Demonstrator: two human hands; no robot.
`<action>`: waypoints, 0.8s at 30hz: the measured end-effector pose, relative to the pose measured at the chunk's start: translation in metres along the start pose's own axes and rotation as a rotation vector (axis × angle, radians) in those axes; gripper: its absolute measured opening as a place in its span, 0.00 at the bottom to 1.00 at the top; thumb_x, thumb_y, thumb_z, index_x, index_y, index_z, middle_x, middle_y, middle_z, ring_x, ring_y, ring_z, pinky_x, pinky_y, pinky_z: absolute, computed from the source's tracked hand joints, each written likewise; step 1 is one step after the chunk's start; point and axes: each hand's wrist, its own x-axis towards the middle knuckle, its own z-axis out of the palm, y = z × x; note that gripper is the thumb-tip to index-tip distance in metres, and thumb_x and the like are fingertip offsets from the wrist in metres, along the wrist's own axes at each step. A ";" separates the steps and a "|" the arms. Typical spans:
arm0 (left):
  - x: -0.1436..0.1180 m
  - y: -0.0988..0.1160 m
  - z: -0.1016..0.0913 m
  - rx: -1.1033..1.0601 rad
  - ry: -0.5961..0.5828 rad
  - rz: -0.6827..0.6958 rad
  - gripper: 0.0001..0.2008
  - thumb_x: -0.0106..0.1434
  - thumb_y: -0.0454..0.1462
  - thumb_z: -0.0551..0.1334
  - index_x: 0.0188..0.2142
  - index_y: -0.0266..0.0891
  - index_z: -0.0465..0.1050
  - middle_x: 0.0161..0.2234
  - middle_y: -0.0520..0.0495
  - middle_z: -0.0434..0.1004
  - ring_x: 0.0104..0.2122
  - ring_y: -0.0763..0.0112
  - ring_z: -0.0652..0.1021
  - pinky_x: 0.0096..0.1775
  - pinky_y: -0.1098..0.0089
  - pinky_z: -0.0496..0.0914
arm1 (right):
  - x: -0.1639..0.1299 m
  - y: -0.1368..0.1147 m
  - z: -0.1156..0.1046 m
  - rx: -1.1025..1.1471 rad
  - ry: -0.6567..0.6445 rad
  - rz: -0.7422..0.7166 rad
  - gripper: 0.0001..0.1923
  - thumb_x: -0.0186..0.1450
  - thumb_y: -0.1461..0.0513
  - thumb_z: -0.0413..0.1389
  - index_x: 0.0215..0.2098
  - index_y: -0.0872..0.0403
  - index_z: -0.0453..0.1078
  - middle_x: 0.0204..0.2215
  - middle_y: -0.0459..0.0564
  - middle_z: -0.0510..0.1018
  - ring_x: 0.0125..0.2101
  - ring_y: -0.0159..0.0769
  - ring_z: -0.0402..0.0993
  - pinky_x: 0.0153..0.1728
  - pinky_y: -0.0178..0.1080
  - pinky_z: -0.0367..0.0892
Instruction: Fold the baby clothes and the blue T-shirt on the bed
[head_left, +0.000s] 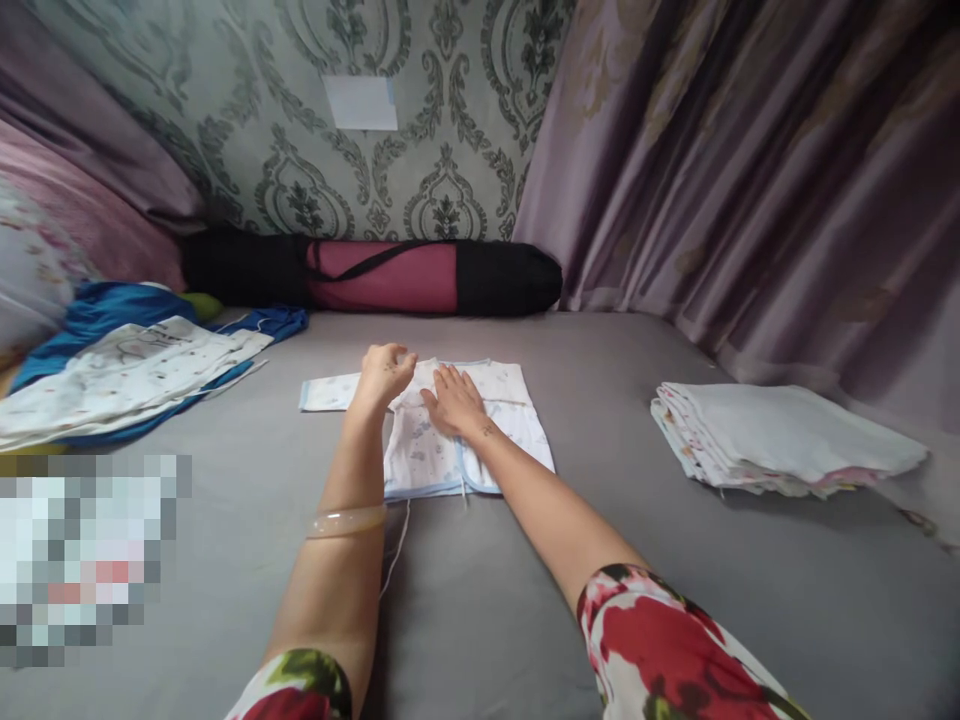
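A small white baby shirt [427, 450] with pale blue trim and a faint print lies flat on the grey sheet, one sleeve [319, 393] stretched out to the left. My right hand [456, 400] rests flat on its upper middle, fingers extended and a little apart. Over the base of the left sleeve is my left hand [388, 375], its fingers curled closed; whatever is between them, if anything, is hidden. Thin white ties [396, 560] trail from the shirt's lower edge toward me.
A stack of folded white cloths [787, 430] lies at the right. Blue and white clothes [142, 360] are heaped at the left, above a blurred-out patch. Along the patterned wall lies a long black and maroon bag [382, 275], beside a purple curtain [645, 150].
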 end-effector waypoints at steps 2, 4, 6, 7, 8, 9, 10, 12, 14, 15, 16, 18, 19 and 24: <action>0.000 0.000 0.000 -0.005 0.002 -0.004 0.22 0.62 0.41 0.56 0.50 0.31 0.75 0.44 0.36 0.79 0.44 0.59 0.77 0.47 0.67 0.67 | 0.001 0.004 -0.003 0.081 0.029 0.003 0.31 0.73 0.53 0.34 0.67 0.62 0.53 0.68 0.57 0.53 0.68 0.39 0.43 0.65 0.43 0.36; 0.000 -0.001 -0.002 -0.010 0.007 -0.022 0.22 0.62 0.42 0.56 0.50 0.31 0.75 0.45 0.36 0.79 0.44 0.59 0.77 0.46 0.66 0.68 | 0.000 0.011 -0.009 0.139 0.088 0.044 0.31 0.74 0.53 0.30 0.67 0.60 0.53 0.68 0.55 0.53 0.67 0.36 0.44 0.65 0.42 0.39; -0.001 -0.002 -0.004 -0.015 0.006 -0.046 0.23 0.62 0.42 0.56 0.50 0.30 0.75 0.45 0.35 0.79 0.44 0.58 0.77 0.46 0.66 0.68 | -0.003 0.020 -0.013 0.121 0.140 0.098 0.30 0.74 0.54 0.31 0.67 0.60 0.52 0.68 0.55 0.52 0.68 0.37 0.41 0.65 0.43 0.37; -0.002 -0.003 -0.005 -0.021 0.006 -0.054 0.23 0.62 0.42 0.56 0.50 0.30 0.75 0.45 0.35 0.78 0.45 0.58 0.77 0.46 0.66 0.68 | -0.006 0.025 -0.015 0.091 0.144 0.119 0.30 0.74 0.54 0.33 0.67 0.61 0.52 0.68 0.56 0.50 0.68 0.39 0.39 0.65 0.44 0.35; -0.003 -0.003 -0.006 -0.027 0.007 -0.058 0.23 0.62 0.42 0.56 0.50 0.29 0.75 0.45 0.34 0.78 0.45 0.57 0.77 0.47 0.66 0.68 | -0.008 0.029 -0.016 0.060 0.129 0.132 0.31 0.73 0.54 0.35 0.68 0.63 0.51 0.69 0.58 0.49 0.68 0.41 0.38 0.65 0.46 0.33; -0.003 -0.003 -0.007 -0.033 0.006 -0.060 0.22 0.62 0.42 0.56 0.50 0.29 0.75 0.46 0.34 0.78 0.45 0.57 0.77 0.47 0.66 0.68 | -0.011 0.033 -0.016 0.034 0.100 0.140 0.31 0.73 0.53 0.36 0.68 0.64 0.50 0.69 0.59 0.48 0.68 0.42 0.37 0.65 0.47 0.32; -0.004 -0.003 -0.008 -0.036 0.005 -0.063 0.22 0.62 0.42 0.56 0.50 0.29 0.75 0.46 0.34 0.78 0.46 0.57 0.77 0.47 0.66 0.68 | -0.013 0.035 -0.015 0.016 0.071 0.147 0.32 0.73 0.53 0.37 0.68 0.65 0.49 0.69 0.60 0.48 0.68 0.43 0.37 0.65 0.48 0.31; -0.004 -0.003 -0.007 -0.035 0.000 -0.066 0.22 0.62 0.41 0.57 0.50 0.29 0.75 0.46 0.34 0.78 0.46 0.56 0.77 0.48 0.65 0.68 | -0.015 0.038 -0.012 -0.004 0.037 0.162 0.33 0.73 0.53 0.36 0.68 0.66 0.48 0.69 0.60 0.48 0.68 0.43 0.38 0.65 0.49 0.31; -0.004 -0.004 -0.006 -0.029 -0.007 -0.065 0.22 0.62 0.41 0.57 0.50 0.28 0.75 0.46 0.33 0.78 0.47 0.56 0.77 0.48 0.65 0.68 | -0.015 0.037 -0.009 -0.014 0.032 0.171 0.33 0.72 0.53 0.35 0.68 0.66 0.47 0.69 0.59 0.48 0.68 0.43 0.38 0.65 0.48 0.31; -0.004 -0.004 -0.005 -0.027 -0.008 -0.062 0.22 0.62 0.41 0.57 0.50 0.28 0.75 0.46 0.33 0.78 0.47 0.56 0.77 0.48 0.65 0.68 | -0.015 0.037 -0.008 -0.015 0.032 0.175 0.33 0.72 0.53 0.35 0.68 0.66 0.47 0.69 0.59 0.47 0.68 0.43 0.37 0.65 0.48 0.31; -0.004 -0.004 -0.004 -0.024 -0.009 -0.059 0.22 0.62 0.41 0.57 0.50 0.28 0.75 0.46 0.33 0.78 0.46 0.56 0.77 0.47 0.66 0.69 | -0.014 0.036 -0.008 -0.014 0.030 0.176 0.33 0.72 0.53 0.35 0.68 0.66 0.47 0.69 0.59 0.47 0.68 0.42 0.37 0.65 0.48 0.30; -0.003 -0.005 -0.003 -0.019 -0.012 -0.061 0.22 0.62 0.41 0.57 0.50 0.29 0.75 0.45 0.34 0.79 0.44 0.57 0.78 0.45 0.66 0.70 | -0.011 0.036 -0.011 0.004 0.005 0.172 0.34 0.72 0.52 0.34 0.68 0.66 0.47 0.69 0.58 0.46 0.68 0.43 0.35 0.65 0.48 0.30; -0.003 -0.005 -0.003 -0.021 -0.014 -0.064 0.22 0.62 0.41 0.57 0.50 0.30 0.75 0.44 0.34 0.79 0.43 0.57 0.79 0.44 0.66 0.70 | -0.009 0.038 -0.015 0.025 -0.027 0.168 0.34 0.72 0.52 0.34 0.69 0.65 0.46 0.69 0.58 0.45 0.68 0.43 0.35 0.65 0.49 0.30; -0.002 -0.010 -0.006 -0.055 0.007 -0.073 0.22 0.62 0.41 0.57 0.50 0.30 0.75 0.46 0.34 0.79 0.43 0.58 0.79 0.44 0.67 0.70 | -0.008 0.061 -0.034 0.041 -0.005 0.240 0.35 0.72 0.51 0.30 0.69 0.66 0.45 0.69 0.58 0.45 0.68 0.43 0.36 0.65 0.46 0.33</action>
